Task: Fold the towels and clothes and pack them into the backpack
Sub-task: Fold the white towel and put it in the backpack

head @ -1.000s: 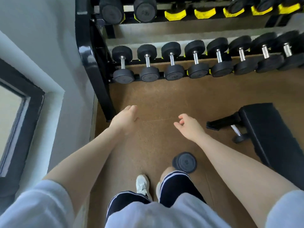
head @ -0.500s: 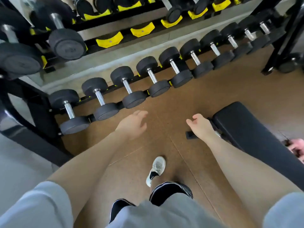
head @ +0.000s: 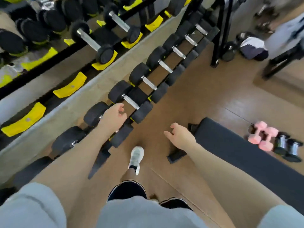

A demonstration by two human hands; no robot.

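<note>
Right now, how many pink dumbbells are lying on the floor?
2. Both pink dumbbells lie side by side on the floor to the right of the black bench: one nearer the bench, the other next to the black dumbbells. The bench may hide more.

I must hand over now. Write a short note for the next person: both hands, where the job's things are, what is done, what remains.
Left hand: loosely curled, holds nothing, in front of the black dumbbell rack.
Right hand: relaxed, empty, beside the black padded bench.
A dark and white bag-like bundle lies far right on the brown floor; too blurred to confirm it is the backpack. No towels or clothes clearly seen.
Done: nothing visible.
Left: find, fold and pack everything.
</note>
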